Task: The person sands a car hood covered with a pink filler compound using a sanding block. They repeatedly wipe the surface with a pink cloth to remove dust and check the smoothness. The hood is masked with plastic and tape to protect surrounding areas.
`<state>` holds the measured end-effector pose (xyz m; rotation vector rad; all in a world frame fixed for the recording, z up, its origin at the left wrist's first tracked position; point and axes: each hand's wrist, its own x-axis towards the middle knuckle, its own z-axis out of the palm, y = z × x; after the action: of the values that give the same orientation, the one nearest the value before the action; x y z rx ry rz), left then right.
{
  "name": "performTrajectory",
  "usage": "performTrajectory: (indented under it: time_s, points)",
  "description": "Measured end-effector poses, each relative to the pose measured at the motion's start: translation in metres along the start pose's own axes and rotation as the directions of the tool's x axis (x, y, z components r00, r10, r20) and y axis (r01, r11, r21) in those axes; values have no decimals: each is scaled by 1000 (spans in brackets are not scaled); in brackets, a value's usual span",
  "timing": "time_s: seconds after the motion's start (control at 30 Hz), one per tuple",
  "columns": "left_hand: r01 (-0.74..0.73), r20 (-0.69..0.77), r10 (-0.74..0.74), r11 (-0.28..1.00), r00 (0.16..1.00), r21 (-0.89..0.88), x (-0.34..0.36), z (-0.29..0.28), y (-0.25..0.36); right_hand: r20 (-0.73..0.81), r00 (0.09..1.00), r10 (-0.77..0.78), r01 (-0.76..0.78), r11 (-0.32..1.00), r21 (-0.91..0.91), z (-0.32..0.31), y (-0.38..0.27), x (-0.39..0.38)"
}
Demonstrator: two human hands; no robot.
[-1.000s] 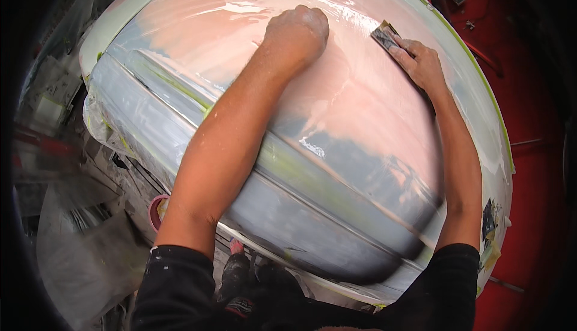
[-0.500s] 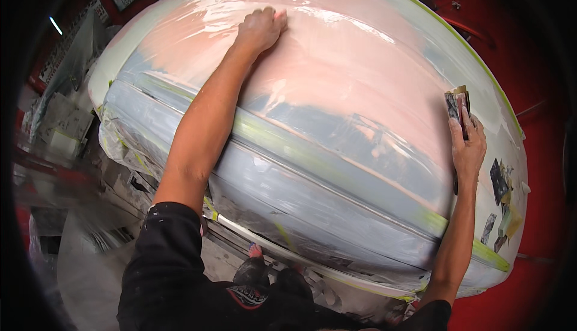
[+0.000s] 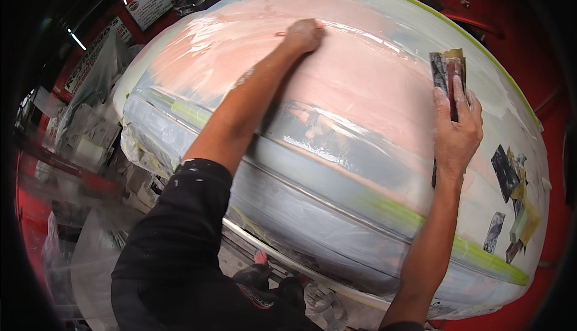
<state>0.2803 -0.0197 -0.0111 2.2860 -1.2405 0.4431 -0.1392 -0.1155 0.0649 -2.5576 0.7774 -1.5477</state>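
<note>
A large curved body panel (image 3: 360, 151), grey below and coated with pink filler above, fills the view. My left hand (image 3: 305, 34) is a closed fist pressed on the pink filler near the panel's top. My right hand (image 3: 457, 130) lies flat on the panel at the right and holds a thin stack of sanding sheets or spreaders (image 3: 448, 69) that stick up past the fingertips. Both forearms are dusted with white powder.
A yellow-green masking tape line (image 3: 421, 223) runs along the lower panel and its far rim. Several loose abrasive scraps (image 3: 511, 199) lie on the panel at the right. Red bodywork (image 3: 529, 48) surrounds the panel. Plastic sheeting and clutter (image 3: 90, 133) sit at the left.
My right hand has slid down and to the right across the panel with the sheets. My left hand has stayed fisted on the filler near the top as the view shifted.
</note>
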Motion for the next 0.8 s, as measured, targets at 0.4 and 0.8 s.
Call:
performTrajectory:
  time_s: [0.4, 0.8]
  points:
    - [-493, 134, 564, 796, 815, -351, -23, 63, 282, -106, 994, 0, 6, 998, 57, -3, 9, 5]
    - [-51, 90, 57, 997, 994, -63, 22, 3, -47, -58, 998, -3, 7, 998, 59, 5, 3, 2]
